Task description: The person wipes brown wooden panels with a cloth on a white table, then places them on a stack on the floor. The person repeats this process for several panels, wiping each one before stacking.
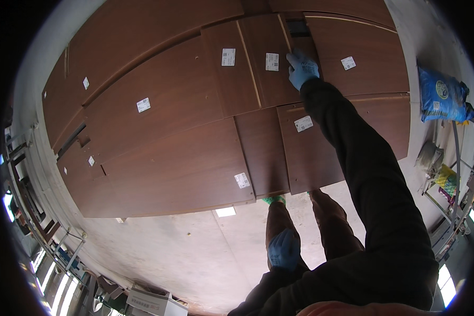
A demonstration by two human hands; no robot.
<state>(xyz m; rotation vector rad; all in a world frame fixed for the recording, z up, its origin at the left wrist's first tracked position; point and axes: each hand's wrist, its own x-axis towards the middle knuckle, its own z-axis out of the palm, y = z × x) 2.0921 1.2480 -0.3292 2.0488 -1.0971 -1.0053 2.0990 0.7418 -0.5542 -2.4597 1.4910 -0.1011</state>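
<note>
Right hand (304, 69): blue-gloved, at the right edge of the narrow brown panel (271, 89), one finger reaching toward its face, the others bent; whether it grips that edge or only touches it, I cannot tell.
Right sleeve (371, 168): black, running from beside the narrow panel back toward the person.
Left hand (284, 250): blue-gloved, well apart from the narrow panel on the person's side, over the left leg (280, 218); fingers seem curled, but I cannot tell whether it holds anything.
Narrow brown panel: lies among other brown boards, right at the right hand and well ahead of the left; a white label (272, 61) is on its face, near the right hand's fingers.
Dark gap (304, 45): just right of the narrow panel, near its far end, beside the right hand.
Left neighbour: a second narrow panel (221, 87) with its own label; a pale strip runs between the two.
Right neighbour: a broader board (371, 47), across the gap from the narrow panel.
Near row: a labelled board (347, 147) and a plain board (262, 142), both on the person's side of the narrow panel.
Blue bag (434, 97): well right of the narrow panel, past the broader board.
Pale floor (158, 237): on the person's side of the narrow panel, past the near row.
</note>
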